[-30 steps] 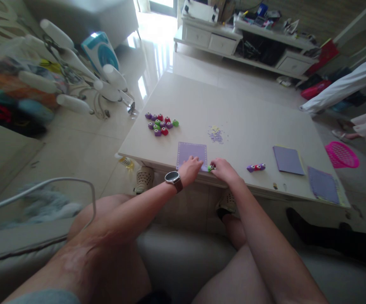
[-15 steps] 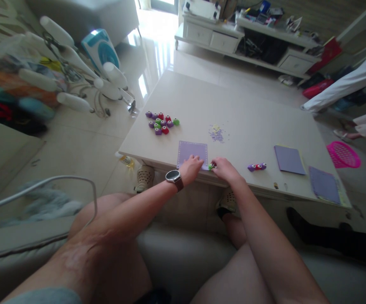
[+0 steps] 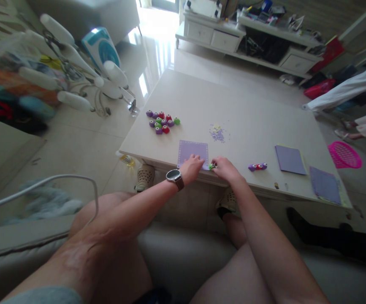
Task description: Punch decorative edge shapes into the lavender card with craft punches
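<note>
A purple sheet of paper (image 3: 193, 148) with small punched holes along its edges lies near the front of the table. My left hand (image 3: 192, 166) rests on its lower part, fingers spread out. At the sheet's lower right corner, my right hand (image 3: 225, 168) grips a green paper punch (image 3: 211, 166), which is partly hidden by the fingers. Beyond the sheet lies a scatter of tiny purple and yellow paper bits (image 3: 217, 132). Several purple, red and green punches (image 3: 160, 122) are grouped to the left, and a short row of purple and red punches (image 3: 258, 167) is to the right.
Stacked purple paper (image 3: 290, 160) and another purple sheet pile (image 3: 324, 185) lie at the table's (image 3: 249, 109) right end. Two tiny items (image 3: 277, 185) are by the front edge. A pink basket (image 3: 344, 155) stands beyond the right end. Another person's legs (image 3: 347, 86) show at right.
The view has shifted very slightly. Both hands, the sheet and the green punch stay in nearly the same place.
</note>
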